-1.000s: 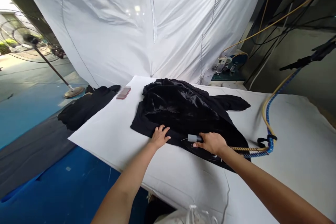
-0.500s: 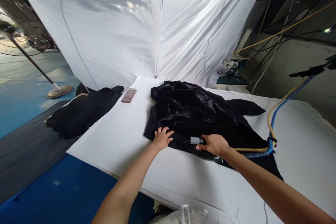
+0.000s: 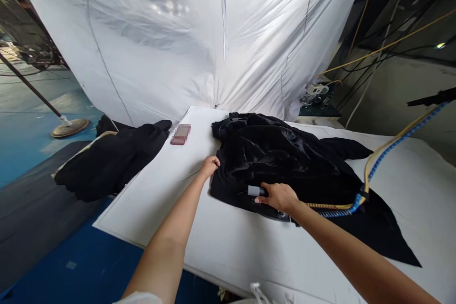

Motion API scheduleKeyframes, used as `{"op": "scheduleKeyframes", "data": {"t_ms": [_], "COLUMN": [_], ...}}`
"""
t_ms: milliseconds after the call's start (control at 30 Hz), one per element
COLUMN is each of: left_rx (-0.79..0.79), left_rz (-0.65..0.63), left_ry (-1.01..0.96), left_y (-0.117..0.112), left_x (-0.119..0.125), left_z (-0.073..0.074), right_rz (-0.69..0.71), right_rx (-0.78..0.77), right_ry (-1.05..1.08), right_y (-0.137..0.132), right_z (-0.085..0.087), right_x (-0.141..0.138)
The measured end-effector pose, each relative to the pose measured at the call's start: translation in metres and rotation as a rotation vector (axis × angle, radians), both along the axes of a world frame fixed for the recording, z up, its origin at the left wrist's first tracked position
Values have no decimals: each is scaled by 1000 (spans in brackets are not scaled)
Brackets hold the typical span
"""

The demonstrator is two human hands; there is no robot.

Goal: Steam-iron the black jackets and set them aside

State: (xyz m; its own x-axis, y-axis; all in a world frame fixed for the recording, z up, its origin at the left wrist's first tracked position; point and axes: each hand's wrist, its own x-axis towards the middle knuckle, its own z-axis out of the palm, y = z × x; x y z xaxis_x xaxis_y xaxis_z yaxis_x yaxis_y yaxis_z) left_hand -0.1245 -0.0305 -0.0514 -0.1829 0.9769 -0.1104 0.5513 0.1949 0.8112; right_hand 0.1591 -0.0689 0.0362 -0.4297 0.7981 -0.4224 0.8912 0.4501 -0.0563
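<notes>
A black garment (image 3: 270, 152) with a plush, shiny fabric lies spread on the white-covered table (image 3: 192, 242). My left hand (image 3: 210, 166) is closed on the garment's left edge, fingers pinched together. Wrapped round the dark handle of a steam iron (image 3: 254, 191) is my right hand (image 3: 280, 196), over the near part of the garment. The iron's grey handle end shows, while its base is mostly hidden under my hand and wrist. A blue and yellow hose (image 3: 359, 199) runs from it to the right and up.
A pixelated reddish object (image 3: 180, 134) lies at the table's far left. Dark cloth (image 3: 117, 159) is heaped beyond the left edge. White sheeting (image 3: 160, 47) hangs behind the table. A machine (image 3: 317, 99) and cables stand at the back right.
My left hand has gone from lying spread on the near left part of the garment to pinching its left edge, farther away. The iron has shifted left along the cloth with my right hand.
</notes>
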Motion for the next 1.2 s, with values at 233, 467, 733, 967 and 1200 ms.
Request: {"op": "scheduleKeyframes", "data": {"t_ms": [233,467,733,967,1200], "left_rx": [-7,153,116,108,56], "left_rz": [-183,-96,-136,-80,13], "left_ry": [-20,127,31,66,91], "left_y": [5,-17,-6,-3,-7], "left_x": [19,14,-2,-9,-15], "left_z": [-10,-18,-25,-28,-28], "right_rz": [-56,-184,-355,-419,-541], "right_rx": [-13,-21,35,83,27], "right_ry": [10,10,48,85,97], "right_y": [-6,-12,-14,6,28], "right_z": [4,-1,-12,-17,-12], "right_x": [-34,-66,-95,-119,-130]}}
